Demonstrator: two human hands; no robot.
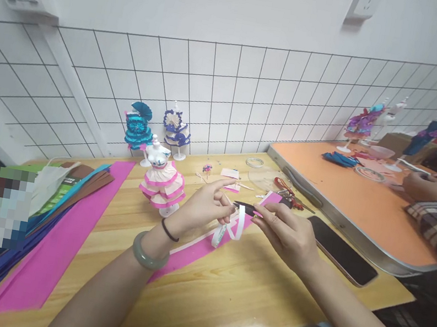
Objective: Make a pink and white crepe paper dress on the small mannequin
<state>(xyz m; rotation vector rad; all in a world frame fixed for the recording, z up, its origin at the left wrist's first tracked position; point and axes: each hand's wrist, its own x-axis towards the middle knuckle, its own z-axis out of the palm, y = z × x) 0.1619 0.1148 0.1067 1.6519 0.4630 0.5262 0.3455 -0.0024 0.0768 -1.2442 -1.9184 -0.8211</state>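
My left hand point(209, 206) is closed, thumb and fingers pinched together near a strip of white tape point(240, 224); the exact grip point is partly hidden. The strip hangs in a loop beside a small white roll point(218, 236). In my right hand point(288, 234) are small black scissors point(246, 209), their tips pointing left toward my left fingers, with the tape at the blades. Below both hands lies a pink paper strip point(195, 252) with a pale edge. A white dress form in a pink-and-cream tiered skirt point(162, 183) stands left of my left hand.
Behind it stand a teal-dressed form point(139, 129) and a purple-and-cream one point(177, 129). Coloured paper sheets point(63, 238) cover the left side. A phone point(342, 251) lies at right. On an orange table point(381, 213), another person's hands point(427, 190) work near more dressed forms.
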